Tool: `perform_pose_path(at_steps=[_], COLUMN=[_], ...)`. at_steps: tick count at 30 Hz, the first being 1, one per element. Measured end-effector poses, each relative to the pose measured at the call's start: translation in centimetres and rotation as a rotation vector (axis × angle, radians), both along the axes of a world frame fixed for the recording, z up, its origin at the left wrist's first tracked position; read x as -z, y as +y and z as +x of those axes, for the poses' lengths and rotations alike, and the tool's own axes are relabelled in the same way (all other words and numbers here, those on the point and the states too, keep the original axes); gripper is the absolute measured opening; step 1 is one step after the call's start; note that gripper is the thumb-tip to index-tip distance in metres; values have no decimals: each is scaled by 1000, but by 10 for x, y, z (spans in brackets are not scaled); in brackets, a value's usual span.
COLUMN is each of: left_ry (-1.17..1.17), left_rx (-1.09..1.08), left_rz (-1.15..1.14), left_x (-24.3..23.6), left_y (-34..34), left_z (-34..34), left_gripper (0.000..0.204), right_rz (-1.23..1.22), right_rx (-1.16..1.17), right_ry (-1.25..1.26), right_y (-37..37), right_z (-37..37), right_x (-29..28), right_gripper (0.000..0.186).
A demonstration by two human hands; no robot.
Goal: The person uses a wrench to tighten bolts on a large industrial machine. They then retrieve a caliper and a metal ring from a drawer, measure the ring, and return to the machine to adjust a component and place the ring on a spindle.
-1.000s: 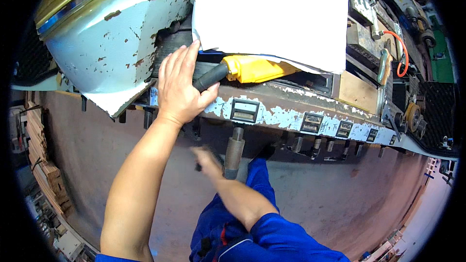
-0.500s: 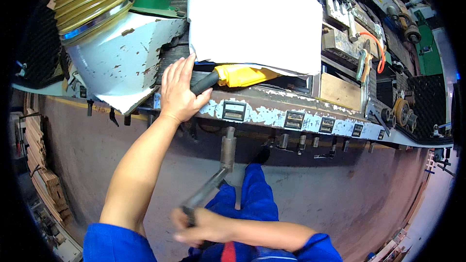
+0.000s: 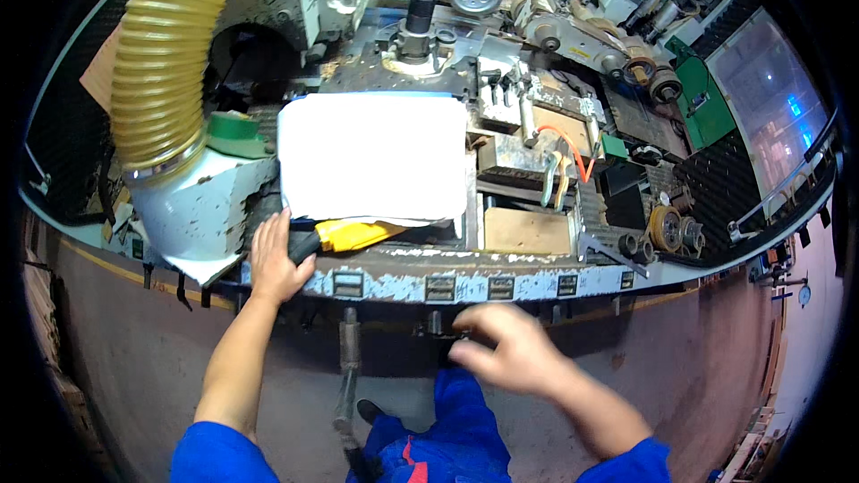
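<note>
- In the head view, the left hand [image 3: 280, 259] lies spread at the front edge of the machine bed [image 3: 394, 286], fingertips by the white paper [image 3: 376, 156], thumb beside a black handle [image 3: 305, 248]; its grip is slack.
- The right hand [image 3: 510, 349], blurred, has an unclosed, empty grip, well apart from the crank [image 3: 350, 344] hanging below that edge.
- Unheld, the crank could swing under its own weight and knock a leg.
- A careless left-hand push could shift the paper or handle.
</note>
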State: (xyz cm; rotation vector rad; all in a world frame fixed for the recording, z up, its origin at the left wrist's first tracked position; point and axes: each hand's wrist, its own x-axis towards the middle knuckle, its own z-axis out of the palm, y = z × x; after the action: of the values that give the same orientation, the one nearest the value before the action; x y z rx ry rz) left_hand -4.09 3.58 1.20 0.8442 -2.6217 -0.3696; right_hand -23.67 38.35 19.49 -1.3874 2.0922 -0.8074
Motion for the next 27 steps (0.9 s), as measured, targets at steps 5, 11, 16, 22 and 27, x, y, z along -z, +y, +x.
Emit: perform_pose_path(at_steps=[5,11,16,22,27], left_ry=[-88,-164,-217,-234,-233], left_rx=[10,42,52,59,64], left_rz=[-24,-63,-70,-18,-39], left_x=[-5,-4,-3,-4,0], left_y=[2,0,-2,-6,-8], left_z=[-2,-7,-5,-10,-8], left_gripper=[100,96,96,95,95], right_rz=[-107,22,364,605,515], right_rx=[-20,45,-47,-170,-130], right_ry=[521,900,884,762,717], right_y=[-102,-276,-367,-427,-443], right_z=[-219,-388,-437,-467,-483], right_x=[-7,-3,22,44,73], right_gripper=[37,43,38,52,58])
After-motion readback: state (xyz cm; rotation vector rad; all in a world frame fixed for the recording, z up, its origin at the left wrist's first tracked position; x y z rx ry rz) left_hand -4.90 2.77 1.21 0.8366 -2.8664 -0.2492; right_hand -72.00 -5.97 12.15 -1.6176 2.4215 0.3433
